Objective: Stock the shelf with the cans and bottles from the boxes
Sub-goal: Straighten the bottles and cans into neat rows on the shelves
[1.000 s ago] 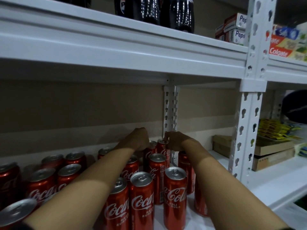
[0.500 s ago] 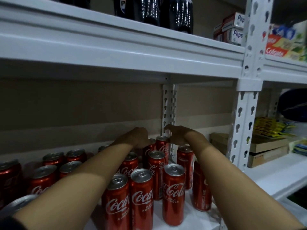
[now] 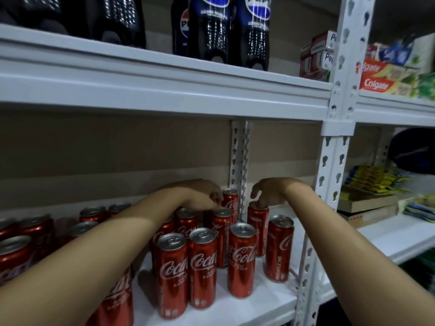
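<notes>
Here, left hand (image 3: pixel 204 196) curls over a rear red can (image 3: pixel 222 234), fingertips hidden behind it; right hand (image 3: pixel 268 192) pinches the top of another can (image 3: pixel 257 229) on the white shelf (image 3: pixel 259 300). Left-side cans blurred.

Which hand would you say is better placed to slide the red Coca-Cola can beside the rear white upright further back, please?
Probably the right hand: its fingertips sit on that red Coca-Cola can. The left hand is over the neighbouring cans.

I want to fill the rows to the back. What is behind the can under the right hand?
Behind that can, only bare white shelf and the tan back wall show. The right hand grips its top and covers the spot directly behind the rim.
</notes>
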